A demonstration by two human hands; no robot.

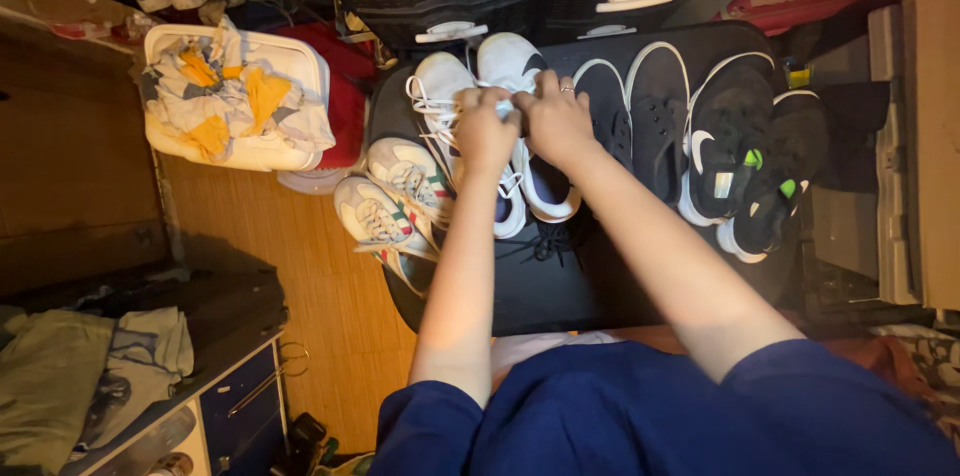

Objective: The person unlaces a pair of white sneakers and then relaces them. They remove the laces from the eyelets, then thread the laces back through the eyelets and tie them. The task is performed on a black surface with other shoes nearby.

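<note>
A: Identify the support surface.
B: A black flat platform on the wooden floor, carrying rows of shoes.

A: Largest items?
B: A white plastic basket of crumpled cloths at the far left; a black-and-white pair of sneakers at the right.

A: Worked item?
B: A white lace-up sneaker, directly beneath and between both hands, beside its white-and-navy mate.

A: Hand state?
B: Left hand and right hand touch, fingers pinched narrow on the white shoelace above the sneaker.
</note>
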